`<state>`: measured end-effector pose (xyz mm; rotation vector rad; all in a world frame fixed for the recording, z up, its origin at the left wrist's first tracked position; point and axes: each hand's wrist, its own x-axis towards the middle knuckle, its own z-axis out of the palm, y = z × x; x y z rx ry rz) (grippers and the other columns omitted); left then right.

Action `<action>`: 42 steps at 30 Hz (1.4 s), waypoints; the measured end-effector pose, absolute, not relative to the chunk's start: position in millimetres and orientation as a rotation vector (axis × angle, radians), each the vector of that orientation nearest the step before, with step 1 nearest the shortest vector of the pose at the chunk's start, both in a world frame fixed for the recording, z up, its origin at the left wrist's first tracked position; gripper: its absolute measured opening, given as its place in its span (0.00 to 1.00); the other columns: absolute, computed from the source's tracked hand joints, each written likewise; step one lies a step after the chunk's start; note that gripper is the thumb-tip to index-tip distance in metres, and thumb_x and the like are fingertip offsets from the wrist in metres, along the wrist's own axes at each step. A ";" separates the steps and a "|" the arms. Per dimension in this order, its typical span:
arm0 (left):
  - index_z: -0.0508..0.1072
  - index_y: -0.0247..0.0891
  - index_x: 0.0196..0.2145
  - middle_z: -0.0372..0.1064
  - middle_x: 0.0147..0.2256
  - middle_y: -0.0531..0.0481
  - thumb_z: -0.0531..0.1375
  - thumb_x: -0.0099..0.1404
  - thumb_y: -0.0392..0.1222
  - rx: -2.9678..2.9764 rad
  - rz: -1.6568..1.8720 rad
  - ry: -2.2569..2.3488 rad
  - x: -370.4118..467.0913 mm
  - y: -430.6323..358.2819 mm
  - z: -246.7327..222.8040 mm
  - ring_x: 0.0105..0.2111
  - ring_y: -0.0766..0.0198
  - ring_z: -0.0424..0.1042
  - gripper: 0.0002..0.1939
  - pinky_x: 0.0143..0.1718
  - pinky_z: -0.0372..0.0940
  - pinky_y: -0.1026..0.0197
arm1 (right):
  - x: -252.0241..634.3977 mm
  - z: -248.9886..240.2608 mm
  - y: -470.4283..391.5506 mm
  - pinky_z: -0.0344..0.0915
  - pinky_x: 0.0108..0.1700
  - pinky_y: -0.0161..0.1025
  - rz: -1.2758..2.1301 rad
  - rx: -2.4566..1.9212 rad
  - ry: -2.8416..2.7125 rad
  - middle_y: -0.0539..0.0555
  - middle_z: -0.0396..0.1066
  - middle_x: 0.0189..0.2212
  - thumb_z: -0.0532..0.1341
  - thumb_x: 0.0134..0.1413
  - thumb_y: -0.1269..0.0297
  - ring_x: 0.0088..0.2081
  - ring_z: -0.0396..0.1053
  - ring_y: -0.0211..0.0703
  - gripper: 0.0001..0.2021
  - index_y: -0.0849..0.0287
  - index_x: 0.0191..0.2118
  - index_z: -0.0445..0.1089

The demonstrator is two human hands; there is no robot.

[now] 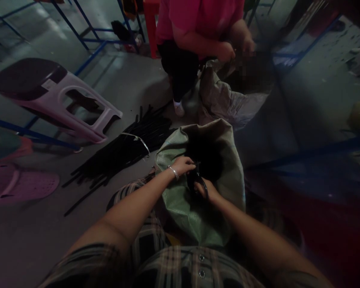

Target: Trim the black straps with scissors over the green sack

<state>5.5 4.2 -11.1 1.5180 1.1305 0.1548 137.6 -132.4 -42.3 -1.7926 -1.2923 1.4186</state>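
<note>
Head view: a pale green sack (180,212) stands open in front, with a long bundle of black strips (114,162) to its left. Over the sack's mouth, the right hand (209,190) is closed around a dark looped tool (204,185), probably scissors; the left hand (182,165) pinches at the tool's far end, though what it holds is too dark to tell. Working well here likely means a steady right grip, left fingertips clear of any edge. The tool's long axis slants forward and slightly left, loop end nearest.
</note>
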 end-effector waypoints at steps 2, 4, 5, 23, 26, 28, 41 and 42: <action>0.74 0.33 0.34 0.65 0.18 0.57 0.61 0.55 0.37 1.501 0.153 1.109 5.2 4.4 -9.5 0.17 0.73 0.63 0.08 0.20 0.59 0.71 | 138.1 -40.6 -132.5 0.61 0.32 0.35 1.410 -1.789 -1.289 0.50 0.69 0.26 0.52 0.54 0.59 0.28 0.66 0.39 0.10 0.59 0.31 0.65; 0.74 0.32 0.34 0.65 0.19 0.57 0.61 0.55 0.36 1.489 0.156 1.106 4.7 4.4 -8.8 0.17 0.73 0.63 0.08 0.20 0.58 0.71 | 138.2 -38.4 -131.8 0.61 0.32 0.35 1.429 -1.787 -1.275 0.50 0.69 0.26 0.52 0.54 0.59 0.28 0.66 0.39 0.10 0.59 0.31 0.65; 0.74 0.32 0.35 0.64 0.18 0.57 0.61 0.55 0.36 1.488 0.155 1.109 4.4 4.4 -8.9 0.17 0.73 0.63 0.08 0.20 0.58 0.71 | 138.1 -37.4 -131.2 0.61 0.32 0.34 1.446 -1.789 -1.267 0.50 0.69 0.26 0.52 0.54 0.59 0.28 0.66 0.38 0.10 0.59 0.31 0.65; 0.75 0.34 0.44 0.65 0.17 0.56 0.60 0.57 0.38 1.535 0.056 1.145 2.0 5.0 -5.6 0.16 0.72 0.63 0.15 0.19 0.57 0.70 | 136.3 -36.1 -135.5 0.56 0.22 0.33 1.383 -1.820 -1.147 0.49 0.64 0.17 0.55 0.51 0.56 0.19 0.61 0.37 0.13 0.59 0.22 0.61; 0.75 0.34 0.43 0.63 0.15 0.57 0.60 0.58 0.38 1.518 0.042 1.164 1.6 5.4 -6.1 0.14 0.72 0.62 0.14 0.17 0.56 0.70 | 135.6 -37.8 -135.8 0.55 0.21 0.33 1.359 -1.826 -1.089 0.48 0.61 0.16 0.56 0.50 0.56 0.18 0.58 0.35 0.13 0.58 0.21 0.61; 0.75 0.34 0.41 0.63 0.15 0.57 0.59 0.58 0.38 1.509 0.043 1.180 1.6 5.6 -7.3 0.14 0.72 0.61 0.13 0.17 0.56 0.70 | 135.9 -38.6 -135.2 0.55 0.21 0.33 1.354 -1.827 -1.063 0.47 0.61 0.16 0.56 0.50 0.56 0.18 0.57 0.35 0.14 0.58 0.21 0.60; 0.68 0.33 0.37 0.66 0.18 0.56 0.61 0.56 0.37 1.380 0.114 1.191 7.8 1.5 -11.6 0.17 0.69 0.67 0.10 0.18 0.61 0.70 | 137.3 -50.7 -133.8 0.61 0.35 0.36 1.461 -1.815 -1.338 0.52 0.71 0.31 0.55 0.52 0.59 0.32 0.67 0.41 0.11 0.59 0.37 0.67; 0.68 0.33 0.37 0.66 0.18 0.56 0.61 0.56 0.37 1.376 0.102 1.176 7.9 0.6 -12.6 0.17 0.69 0.68 0.10 0.18 0.61 0.70 | 137.7 -50.8 -134.0 0.60 0.35 0.36 1.460 -1.818 -1.337 0.52 0.70 0.31 0.55 0.52 0.59 0.32 0.67 0.42 0.11 0.59 0.37 0.67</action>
